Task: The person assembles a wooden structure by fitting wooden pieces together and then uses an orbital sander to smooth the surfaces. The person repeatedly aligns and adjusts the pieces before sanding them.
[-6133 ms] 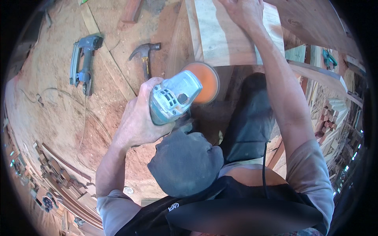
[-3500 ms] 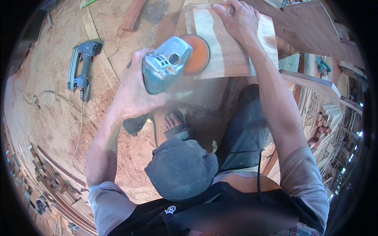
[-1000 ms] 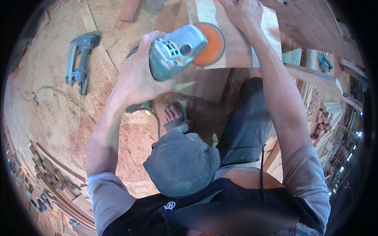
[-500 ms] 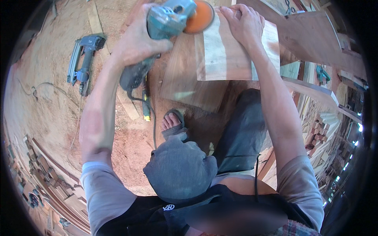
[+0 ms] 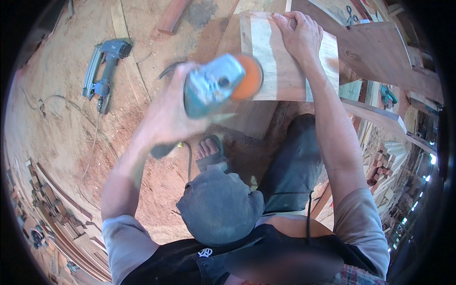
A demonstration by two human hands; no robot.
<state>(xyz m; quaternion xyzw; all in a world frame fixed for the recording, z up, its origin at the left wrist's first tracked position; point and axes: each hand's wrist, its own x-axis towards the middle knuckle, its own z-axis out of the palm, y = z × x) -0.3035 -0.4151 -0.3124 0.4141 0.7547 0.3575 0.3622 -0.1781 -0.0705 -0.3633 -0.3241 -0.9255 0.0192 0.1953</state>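
View from the head of a person seated low in a woodworking space, looking down past the knees at a dusty, reddish-brown floor [image 5: 156, 204]; the left hand [image 5: 172, 107] is wrapped firmly around the body of a teal-and-grey angle grinder [image 5: 213, 85], thumb on the near side, both of them blurred; the grinder's round orange disc [image 5: 250, 78] overlaps the near left corner of a pale wooden board [image 5: 280, 71] with brown bands, which lies in front of the person, a little right of centre; the right hand [image 5: 301, 39] rests on the board's far part, palm down, fingers bent at the far edge, though from above I cannot tell whether they clamp it or only press on it; below the board a browner plank [image 5: 254, 116] shows, near the person's sandalled foot [image 5: 207, 148]; the near knee [image 5: 221, 206] is covered in grey cloth

To the left, well apart from the grinder, a blue-grey nail gun [image 5: 107, 66] lies on the floor with a thin hose [image 5: 96, 147] trailing from it; a narrow wooden strip [image 5: 127, 57] runs just beside it; the curved dark claw of a hammer [image 5: 170, 70] peeks out behind the left hand; a reddish timber offcut [image 5: 174, 17] lies farther off; at the right are wide brown planks [image 5: 375, 50], a green tool [image 5: 388, 96] and a bundle of square-ended sticks [image 5: 383, 164]; scrap lumber [image 5: 61, 204] is heaped at lower left
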